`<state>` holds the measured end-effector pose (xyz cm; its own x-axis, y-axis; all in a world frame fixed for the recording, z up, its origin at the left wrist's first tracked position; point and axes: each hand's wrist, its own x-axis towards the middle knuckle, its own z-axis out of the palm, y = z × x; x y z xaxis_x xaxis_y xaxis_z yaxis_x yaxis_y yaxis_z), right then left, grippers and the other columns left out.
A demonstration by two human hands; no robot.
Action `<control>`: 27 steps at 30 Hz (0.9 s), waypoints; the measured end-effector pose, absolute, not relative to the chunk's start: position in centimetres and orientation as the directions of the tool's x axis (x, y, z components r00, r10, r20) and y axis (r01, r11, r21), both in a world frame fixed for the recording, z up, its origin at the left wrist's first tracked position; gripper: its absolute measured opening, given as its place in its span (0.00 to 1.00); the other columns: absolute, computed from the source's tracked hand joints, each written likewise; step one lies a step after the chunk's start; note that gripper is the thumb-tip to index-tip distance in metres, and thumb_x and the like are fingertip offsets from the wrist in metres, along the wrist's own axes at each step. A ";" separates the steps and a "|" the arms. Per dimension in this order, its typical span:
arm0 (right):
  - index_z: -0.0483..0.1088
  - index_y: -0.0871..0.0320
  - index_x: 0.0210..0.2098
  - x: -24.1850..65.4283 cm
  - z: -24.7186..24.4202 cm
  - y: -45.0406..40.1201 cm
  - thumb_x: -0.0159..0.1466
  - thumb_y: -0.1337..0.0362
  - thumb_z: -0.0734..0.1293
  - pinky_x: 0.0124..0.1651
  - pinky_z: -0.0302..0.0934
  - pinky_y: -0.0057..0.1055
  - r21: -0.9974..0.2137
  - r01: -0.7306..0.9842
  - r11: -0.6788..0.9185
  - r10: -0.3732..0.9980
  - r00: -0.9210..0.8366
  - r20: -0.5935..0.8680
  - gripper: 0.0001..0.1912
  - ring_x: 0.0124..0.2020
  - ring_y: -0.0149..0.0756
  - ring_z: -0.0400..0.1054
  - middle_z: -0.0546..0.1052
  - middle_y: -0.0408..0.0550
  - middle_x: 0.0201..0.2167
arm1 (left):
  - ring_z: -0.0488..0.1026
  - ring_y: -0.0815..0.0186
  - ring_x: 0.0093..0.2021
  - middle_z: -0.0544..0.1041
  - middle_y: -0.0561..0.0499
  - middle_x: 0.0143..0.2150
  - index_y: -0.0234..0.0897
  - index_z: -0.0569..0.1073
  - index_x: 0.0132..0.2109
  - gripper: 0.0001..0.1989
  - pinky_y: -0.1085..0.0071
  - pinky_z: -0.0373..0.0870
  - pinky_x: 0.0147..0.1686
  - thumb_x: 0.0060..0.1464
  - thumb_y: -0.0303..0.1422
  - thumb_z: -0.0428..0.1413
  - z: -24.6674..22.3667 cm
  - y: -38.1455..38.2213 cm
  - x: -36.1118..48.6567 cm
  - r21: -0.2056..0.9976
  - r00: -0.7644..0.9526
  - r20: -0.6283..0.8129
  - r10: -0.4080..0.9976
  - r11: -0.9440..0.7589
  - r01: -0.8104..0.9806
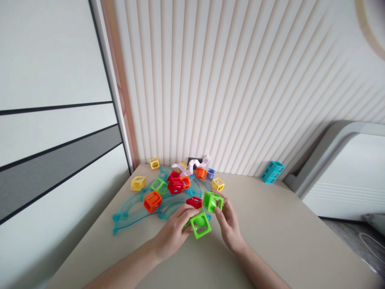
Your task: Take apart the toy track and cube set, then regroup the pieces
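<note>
Since their open frames offer edges to pinch, your left hand (172, 233) grips one green cube (203, 233), your right hand (231, 228) a second green cube (207, 202).

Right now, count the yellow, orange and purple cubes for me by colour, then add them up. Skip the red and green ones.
Yellow cubes: 4, one partly behind the pink strip
Orange cubes: 3, one partly behind a red cube
Purple cube: 1
Total in view: 8
</note>
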<state>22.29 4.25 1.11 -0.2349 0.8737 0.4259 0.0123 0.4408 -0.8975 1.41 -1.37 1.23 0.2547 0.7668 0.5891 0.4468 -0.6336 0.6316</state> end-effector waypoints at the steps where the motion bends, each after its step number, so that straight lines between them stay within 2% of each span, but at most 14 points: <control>1: 0.67 0.51 0.58 22.3 1.0 4.3 0.70 0.47 0.63 0.52 0.71 0.40 -0.898 0.011 0.440 0.874 -0.236 0.425 0.22 0.50 0.46 0.73 0.75 0.55 0.55 | 0.78 0.60 0.49 0.78 0.46 0.48 0.42 0.71 0.56 0.19 0.65 0.78 0.50 0.61 0.22 0.56 1.4 -1.4 1.5 0.698 0.228 0.555 0.800 -0.598 0.395; 4: 0.68 0.51 0.56 22.4 0.8 4.4 0.70 0.47 0.63 0.50 0.71 0.39 -0.900 0.002 0.435 0.876 -0.231 0.423 0.20 0.46 0.45 0.74 0.78 0.53 0.48 | 0.78 0.61 0.45 0.78 0.46 0.46 0.40 0.72 0.52 0.10 0.68 0.77 0.45 0.63 0.31 0.57 1.6 -1.3 1.5 0.880 0.171 0.408 0.897 -0.437 0.187; 7: 0.70 0.51 0.50 22.5 0.8 4.4 0.70 0.49 0.64 0.48 0.71 0.37 -0.901 -0.034 0.433 0.869 -0.250 0.427 0.16 0.46 0.44 0.74 0.77 0.53 0.50 | 0.76 0.65 0.38 0.76 0.49 0.41 0.38 0.72 0.46 0.07 0.72 0.75 0.38 0.63 0.34 0.56 1.6 -1.2 1.5 0.953 0.155 0.291 0.944 -0.300 0.040; 10: 0.70 0.52 0.43 22.4 1.0 4.2 0.70 0.48 0.64 0.47 0.72 0.37 -0.903 -0.058 0.427 0.856 -0.297 0.423 0.14 0.48 0.45 0.74 0.75 0.54 0.53 | 0.70 0.68 0.33 0.73 0.53 0.35 0.38 0.72 0.41 0.04 0.74 0.69 0.33 0.60 0.33 0.56 1.5 -0.9 1.3 0.964 0.143 0.265 0.953 -0.265 -0.025; 14: 0.69 0.53 0.39 22.3 1.4 3.9 0.68 0.47 0.65 0.49 0.72 0.39 -0.904 -0.048 0.425 0.853 -0.314 0.417 0.15 0.49 0.46 0.74 0.75 0.54 0.52 | 0.71 0.66 0.35 0.74 0.51 0.37 0.37 0.73 0.40 0.05 0.73 0.69 0.34 0.56 0.32 0.59 1.7 -0.6 1.3 0.954 0.113 0.292 0.950 -0.280 -0.106; 18: 0.69 0.52 0.41 22.4 1.6 4.0 0.69 0.48 0.65 0.49 0.72 0.37 -0.910 -0.060 0.409 0.854 -0.326 0.405 0.14 0.49 0.45 0.74 0.76 0.53 0.51 | 0.76 0.63 0.39 0.78 0.49 0.41 0.38 0.73 0.42 0.10 0.70 0.73 0.36 0.55 0.37 0.61 1.9 -0.5 1.4 0.967 0.038 0.212 0.976 -0.204 -0.154; 21: 0.70 0.52 0.44 22.3 1.5 4.1 0.69 0.49 0.66 0.50 0.71 0.37 -0.918 -0.072 0.391 0.859 -0.330 0.392 0.14 0.49 0.45 0.74 0.76 0.53 0.51 | 0.77 0.62 0.38 0.80 0.49 0.39 0.38 0.73 0.42 0.13 0.70 0.74 0.35 0.55 0.41 0.62 2.1 -0.5 1.5 0.975 -0.018 0.119 0.993 -0.121 -0.184; 27: 0.69 0.50 0.50 22.1 1.4 4.1 0.70 0.51 0.66 0.49 0.69 0.34 -0.923 -0.156 0.352 0.850 -0.359 0.385 0.13 0.47 0.42 0.73 0.76 0.51 0.51 | 0.79 0.61 0.42 0.82 0.47 0.42 0.37 0.77 0.45 0.16 0.70 0.75 0.40 0.55 0.42 0.65 2.6 -0.7 1.5 0.971 -0.018 0.068 0.998 -0.070 -0.230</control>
<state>22.14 4.14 1.44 -0.3591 0.8503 0.3848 -0.1564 0.3516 -0.9230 1.49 -0.67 2.58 -0.0180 0.9976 0.0676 -0.2298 -0.0699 0.9707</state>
